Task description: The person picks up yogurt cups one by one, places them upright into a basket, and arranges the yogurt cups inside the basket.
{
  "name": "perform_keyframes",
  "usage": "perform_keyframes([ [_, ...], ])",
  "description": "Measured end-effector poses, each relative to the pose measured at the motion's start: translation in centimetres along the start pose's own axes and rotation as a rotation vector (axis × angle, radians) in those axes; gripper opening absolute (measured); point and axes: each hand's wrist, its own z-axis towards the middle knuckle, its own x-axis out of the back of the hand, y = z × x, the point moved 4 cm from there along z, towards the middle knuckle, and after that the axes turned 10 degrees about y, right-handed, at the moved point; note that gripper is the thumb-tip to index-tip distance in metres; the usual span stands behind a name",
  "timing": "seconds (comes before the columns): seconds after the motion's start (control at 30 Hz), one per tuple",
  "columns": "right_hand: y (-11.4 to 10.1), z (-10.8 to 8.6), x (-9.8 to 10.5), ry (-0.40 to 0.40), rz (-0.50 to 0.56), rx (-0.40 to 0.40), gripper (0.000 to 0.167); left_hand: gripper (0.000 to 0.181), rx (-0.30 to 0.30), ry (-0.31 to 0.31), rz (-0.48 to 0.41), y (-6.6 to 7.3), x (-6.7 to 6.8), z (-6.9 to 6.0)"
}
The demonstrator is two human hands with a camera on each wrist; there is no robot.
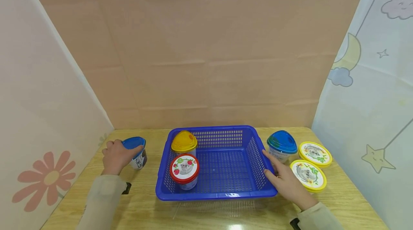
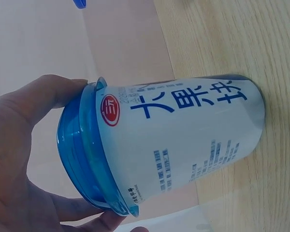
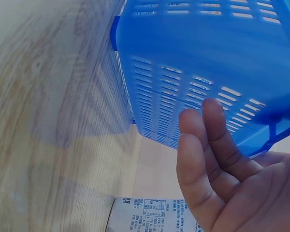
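Observation:
At the left of the table my left hand (image 1: 117, 156) holds a yogurt cup (image 2: 183, 130) by its blue lid (image 2: 82, 145), thumb on one side and fingers on the other. The cup is upright with its base at the tabletop; contact is not certain. My right hand (image 1: 285, 180) grips the right rim of a blue plastic basket (image 1: 216, 197). In the right wrist view its fingers (image 3: 191, 159) lie by the basket's outer wall. Inside the basket's left side are a yellow-lidded cup (image 1: 184, 142) and, in front of it, a red-lidded cup (image 1: 184, 169).
Right of the basket stands another blue-lidded cup (image 1: 282, 143), close to my right hand. Two tubs with flat yellow-rimmed lids, a rear tub (image 1: 315, 153) and a front tub (image 1: 308, 175), sit farther right. Brown paper (image 1: 209, 61) backs the wooden table (image 1: 148, 208), with printed sheets at both sides.

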Motion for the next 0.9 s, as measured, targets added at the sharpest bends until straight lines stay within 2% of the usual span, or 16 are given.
perform_keyframes([
  [0.23, 0.0, 0.0, 0.0, 0.003, 0.005, 0.015, 0.061, 0.103, -0.02, 0.022, 0.0, 0.1, 0.2, -0.1],
  [0.57, -0.1, 0.0, 0.1, 0.004, -0.006, 0.009, 0.061, 0.105, -0.017, 0.027, -0.001, 0.5, 0.6, -0.2],
  [0.9, -0.2, -0.1, 0.1, 0.004, -0.012, 0.016, 0.061, 0.105, -0.025, 0.065, -0.022, 1.1, 1.2, -0.6],
])
